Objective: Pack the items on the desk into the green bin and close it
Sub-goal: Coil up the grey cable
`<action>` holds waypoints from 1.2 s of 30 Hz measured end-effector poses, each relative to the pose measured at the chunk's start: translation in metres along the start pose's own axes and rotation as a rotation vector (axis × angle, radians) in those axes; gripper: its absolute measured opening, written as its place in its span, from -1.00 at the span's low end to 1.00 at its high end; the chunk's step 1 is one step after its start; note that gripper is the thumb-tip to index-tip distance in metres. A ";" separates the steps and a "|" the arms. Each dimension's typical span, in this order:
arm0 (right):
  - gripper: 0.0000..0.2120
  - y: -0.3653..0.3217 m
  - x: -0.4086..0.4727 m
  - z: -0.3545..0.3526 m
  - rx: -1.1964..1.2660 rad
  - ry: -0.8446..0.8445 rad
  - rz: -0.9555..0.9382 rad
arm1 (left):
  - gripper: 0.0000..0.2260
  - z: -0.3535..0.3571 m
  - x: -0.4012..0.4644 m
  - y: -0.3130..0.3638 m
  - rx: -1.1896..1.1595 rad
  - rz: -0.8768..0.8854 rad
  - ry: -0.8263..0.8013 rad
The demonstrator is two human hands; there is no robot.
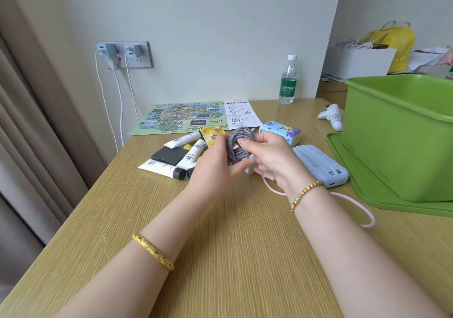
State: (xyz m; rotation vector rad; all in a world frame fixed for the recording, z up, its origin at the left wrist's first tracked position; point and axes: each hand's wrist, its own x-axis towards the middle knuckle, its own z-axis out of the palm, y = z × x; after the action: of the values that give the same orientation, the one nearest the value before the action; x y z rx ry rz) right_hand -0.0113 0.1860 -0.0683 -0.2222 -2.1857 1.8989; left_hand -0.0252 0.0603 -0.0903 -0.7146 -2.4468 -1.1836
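Note:
A coiled grey braided cable (236, 146) is held above the desk's middle by both hands: my left hand (217, 164) cups it from the left, my right hand (270, 157) pinches it with the thumb on top. A white plug (250, 170) shows under the coil. The open green bin (402, 136) stands at the right on its green lid (362, 182). On the desk lie white tubes (161, 166), a black case (169, 157), a yellow tea sachet (212, 136), a tissue pack (282, 131), a pale blue power bank (321, 164) and a pink cable (362, 209).
A map leaflet (181, 119) and a receipt (241, 115) lie at the back of the desk (220, 244). A water bottle (288, 81) stands by the wall. A white controller (332, 117) lies left of the bin. Chargers hang from the wall socket (125, 54). Curtain at left.

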 end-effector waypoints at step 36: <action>-0.88 -0.002 0.005 -0.004 -0.088 -0.079 -0.322 | -0.54 -0.015 0.009 0.001 -1.038 -0.524 -0.248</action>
State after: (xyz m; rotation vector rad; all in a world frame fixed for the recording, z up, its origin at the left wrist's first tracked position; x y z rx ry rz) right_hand -0.0146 0.1902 -0.0653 0.1840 -2.1984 1.6629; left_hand -0.0312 0.0514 -0.0761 -0.4482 -2.1135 -2.7805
